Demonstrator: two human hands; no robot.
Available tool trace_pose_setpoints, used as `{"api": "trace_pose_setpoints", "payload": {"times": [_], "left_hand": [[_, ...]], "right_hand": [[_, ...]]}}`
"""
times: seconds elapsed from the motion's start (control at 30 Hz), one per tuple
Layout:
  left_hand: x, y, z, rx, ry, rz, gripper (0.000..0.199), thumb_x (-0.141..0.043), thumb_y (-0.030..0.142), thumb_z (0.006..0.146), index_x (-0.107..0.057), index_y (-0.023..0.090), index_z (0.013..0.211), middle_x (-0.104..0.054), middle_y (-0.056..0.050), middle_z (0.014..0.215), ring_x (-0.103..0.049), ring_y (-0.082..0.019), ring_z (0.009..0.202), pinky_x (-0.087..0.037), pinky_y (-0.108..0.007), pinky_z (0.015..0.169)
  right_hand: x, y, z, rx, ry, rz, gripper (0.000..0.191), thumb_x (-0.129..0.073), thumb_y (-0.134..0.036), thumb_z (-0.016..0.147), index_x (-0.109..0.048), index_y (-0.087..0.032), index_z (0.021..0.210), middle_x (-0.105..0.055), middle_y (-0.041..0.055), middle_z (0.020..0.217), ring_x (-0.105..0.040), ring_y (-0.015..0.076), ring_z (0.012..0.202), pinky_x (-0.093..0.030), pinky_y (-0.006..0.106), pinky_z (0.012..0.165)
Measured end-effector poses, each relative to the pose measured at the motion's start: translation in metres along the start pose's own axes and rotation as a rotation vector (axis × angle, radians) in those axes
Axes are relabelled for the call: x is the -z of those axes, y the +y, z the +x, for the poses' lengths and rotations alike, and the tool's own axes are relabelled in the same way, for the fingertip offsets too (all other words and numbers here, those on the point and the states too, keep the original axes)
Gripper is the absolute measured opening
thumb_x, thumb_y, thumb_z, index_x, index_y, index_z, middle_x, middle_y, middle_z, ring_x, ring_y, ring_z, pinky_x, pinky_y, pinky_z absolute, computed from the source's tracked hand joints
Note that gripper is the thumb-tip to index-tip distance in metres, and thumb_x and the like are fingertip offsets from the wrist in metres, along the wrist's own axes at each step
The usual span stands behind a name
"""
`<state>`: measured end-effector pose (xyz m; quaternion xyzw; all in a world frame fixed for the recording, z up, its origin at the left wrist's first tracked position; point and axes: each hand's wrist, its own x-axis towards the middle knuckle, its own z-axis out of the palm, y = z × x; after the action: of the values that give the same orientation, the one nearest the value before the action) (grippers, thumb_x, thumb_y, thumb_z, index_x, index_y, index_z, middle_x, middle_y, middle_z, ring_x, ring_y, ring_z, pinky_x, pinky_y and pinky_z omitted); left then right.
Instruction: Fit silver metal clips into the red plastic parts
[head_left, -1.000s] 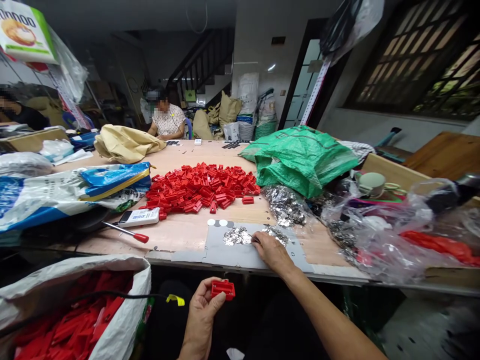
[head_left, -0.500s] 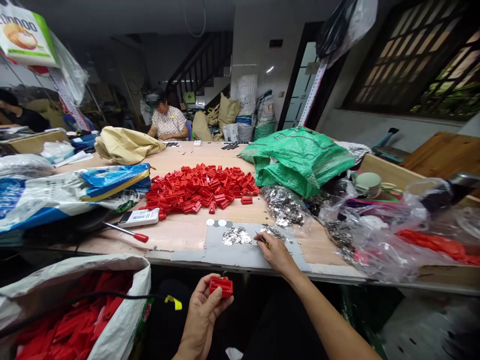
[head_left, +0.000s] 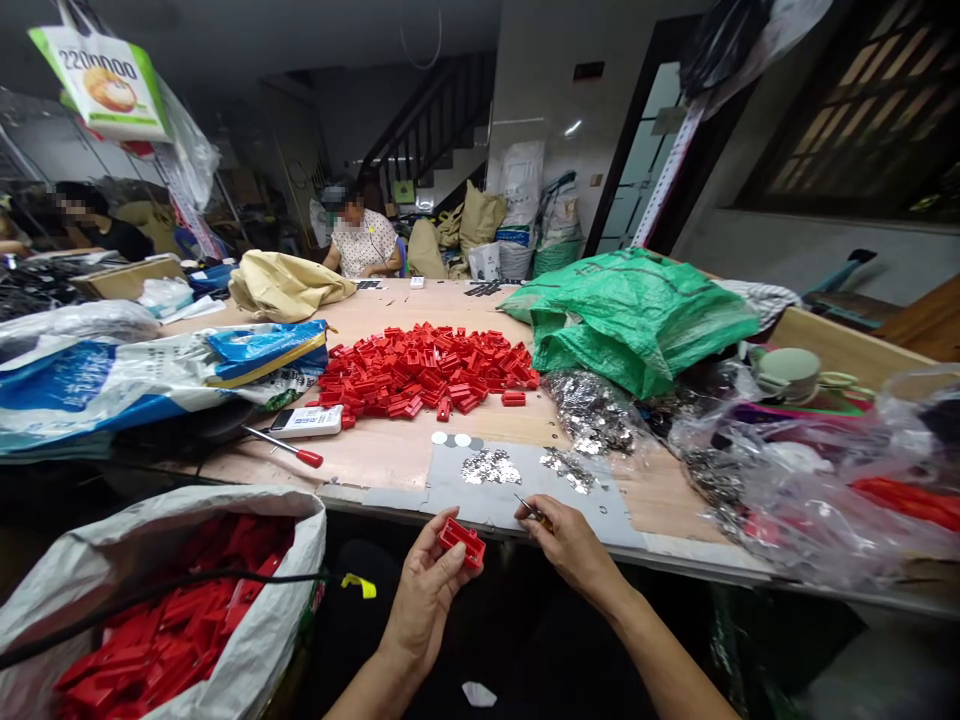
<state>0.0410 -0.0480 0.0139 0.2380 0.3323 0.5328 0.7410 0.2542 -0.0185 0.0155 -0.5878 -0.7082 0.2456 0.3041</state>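
Observation:
My left hand (head_left: 429,590) grips a red plastic housing (head_left: 463,543) between thumb and fingers, its open hollow side tilted up toward me, just off the table's front edge. Close to its right, my right hand (head_left: 574,545) is closed on a small screwdriver (head_left: 537,513) with a yellowish-brown handle, its thin metal shaft pointing up and left. Behind the hands, a grey mat (head_left: 450,488) carries a pile of small silvery metal pieces (head_left: 489,467) and a second, looser pile (head_left: 570,470). Farther back lies a large heap of red plastic housings (head_left: 427,370).
A white sack (head_left: 304,510) of red parts stands at lower left, a black cable across it. A lever with a red grip (head_left: 307,458) juts out near the table's front edge. Green sacking (head_left: 637,310) and clear bags (head_left: 795,500) crowd the right. A person (head_left: 364,240) sits across the table.
My right hand has drawn back from the metal pieces toward the left hand with the screwdriver. The left hand has raised and tilted the red housing. The view has swung left.

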Motion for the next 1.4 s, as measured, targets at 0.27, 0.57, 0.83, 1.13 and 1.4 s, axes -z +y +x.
{"api": "trace_pose_setpoints", "payload": {"times": [0.27, 0.57, 0.83, 1.13, 1.4], "left_hand": [[-0.010, 0.004, 0.000, -0.029, -0.040, -0.018, 0.051, -0.076, 0.021, 0.071, -0.062, 0.023, 0.120, -0.068, -0.003, 0.089, -0.064, -0.014, 0.081, -0.049, -0.028, 0.078], [-0.023, 0.008, 0.000, -0.048, -0.105, 0.040, 0.050, -0.075, 0.023, 0.071, -0.063, 0.022, 0.119, -0.069, -0.002, 0.091, -0.063, -0.013, 0.082, -0.047, -0.028, 0.082], [-0.025, 0.014, 0.001, -0.059, -0.133, 0.094, 0.046, -0.076, 0.026, 0.070, -0.066, 0.021, 0.114, -0.068, -0.003, 0.092, -0.062, -0.016, 0.087, -0.047, -0.028, 0.082], [-0.022, 0.010, 0.002, -0.094, -0.169, 0.179, 0.041, -0.073, 0.026, 0.072, -0.066, 0.020, 0.112, -0.066, -0.004, 0.095, -0.061, -0.017, 0.088, -0.046, -0.029, 0.083], [-0.006, 0.011, 0.025, -0.247, -0.125, 0.365, 0.044, -0.074, 0.023, 0.069, -0.062, 0.023, 0.112, -0.067, -0.002, 0.096, -0.061, -0.018, 0.090, -0.047, -0.029, 0.083]], "right_hand": [[-0.004, -0.020, -0.011, 0.006, 0.042, 0.211, 0.012, -0.051, -0.031, 0.087, -0.058, -0.021, 0.084, -0.060, -0.0006, 0.071, -0.055, 0.0146, 0.064, -0.043, 0.025, 0.060], [-0.012, -0.050, -0.016, 0.086, 0.047, 0.419, 0.018, -0.056, -0.036, 0.086, -0.059, -0.020, 0.078, -0.056, -0.0002, 0.074, -0.051, 0.0136, 0.066, -0.043, 0.024, 0.063], [-0.003, -0.051, -0.020, 0.187, -0.092, 0.378, 0.016, -0.058, -0.034, 0.086, -0.063, -0.021, 0.078, -0.056, 0.0018, 0.075, -0.052, 0.0153, 0.069, -0.044, 0.026, 0.064], [0.002, -0.043, -0.022, 0.083, -0.128, 0.436, 0.012, -0.064, -0.032, 0.081, -0.060, -0.022, 0.087, -0.058, -0.0021, 0.075, -0.052, 0.0127, 0.065, -0.043, 0.023, 0.061], [-0.001, -0.026, -0.015, 0.094, -0.085, 0.202, 0.031, -0.042, -0.034, 0.093, -0.060, -0.024, 0.116, -0.060, 0.0070, 0.102, -0.057, 0.0193, 0.089, -0.047, 0.033, 0.083]]}}
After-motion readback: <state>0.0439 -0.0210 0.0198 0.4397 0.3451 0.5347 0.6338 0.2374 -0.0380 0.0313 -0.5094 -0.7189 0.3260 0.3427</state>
